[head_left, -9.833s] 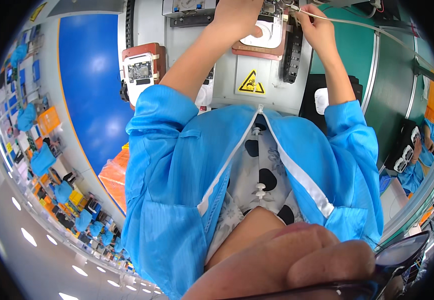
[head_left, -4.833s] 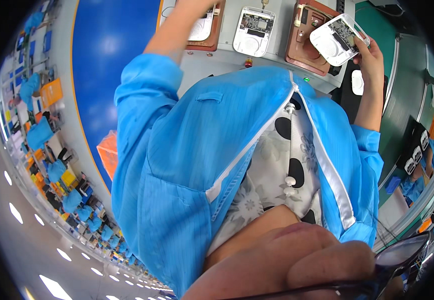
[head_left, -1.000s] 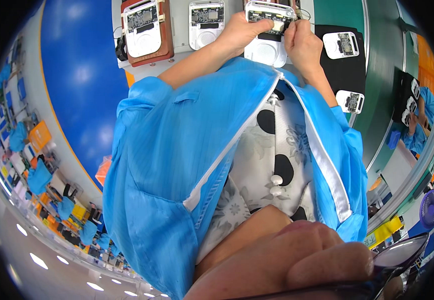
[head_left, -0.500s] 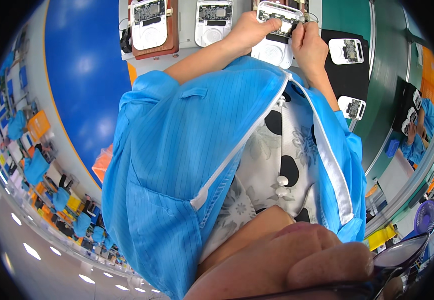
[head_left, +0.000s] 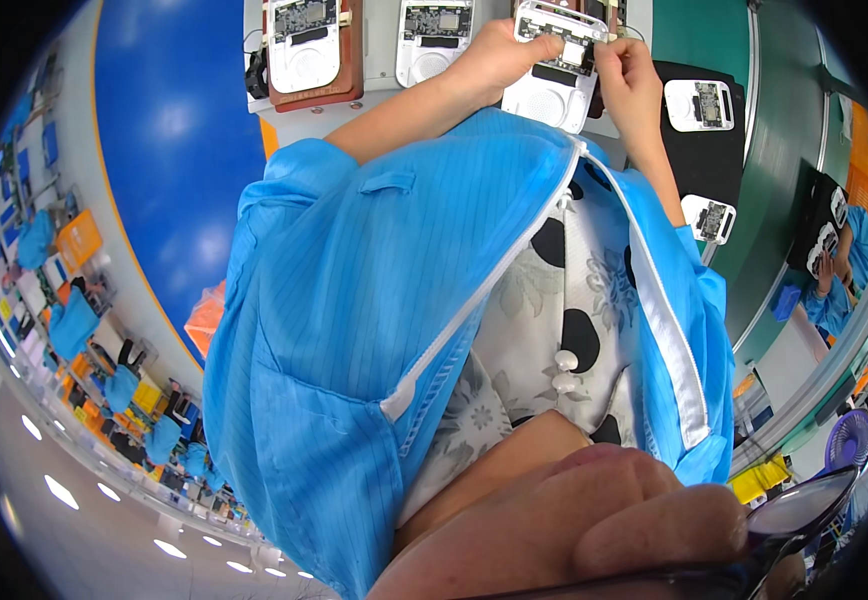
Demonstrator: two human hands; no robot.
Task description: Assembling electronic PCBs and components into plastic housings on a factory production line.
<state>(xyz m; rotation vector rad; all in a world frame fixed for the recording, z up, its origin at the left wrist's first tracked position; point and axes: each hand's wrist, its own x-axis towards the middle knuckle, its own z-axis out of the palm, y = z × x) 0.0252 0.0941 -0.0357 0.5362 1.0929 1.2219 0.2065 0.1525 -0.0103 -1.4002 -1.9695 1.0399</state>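
A white plastic housing with an exposed circuit board [head_left: 546, 100] lies in front of me at the top of the view. My left hand [head_left: 507, 58] grips its left side, the thumb resting on the board by a small white part [head_left: 573, 55] and the other fingers mostly hidden. At the housing's right edge is my right hand [head_left: 632, 82], thumb and forefinger drawn in close to the board. Whatever sits between those fingertips is too small to make out.
Similar open housings stand to the left, one [head_left: 304, 62] on a brown fixture [head_left: 352, 80] and another [head_left: 432, 62] beside it. On the right, a black mat [head_left: 699, 160] carries two more housings [head_left: 698, 106]. Farther right, another person's hands [head_left: 828, 272] work at a dark tray.
My right hand has shifted slightly and its fingers look straighter at the housing's edge. The left hand keeps its hold, and the whole view has moved a little.
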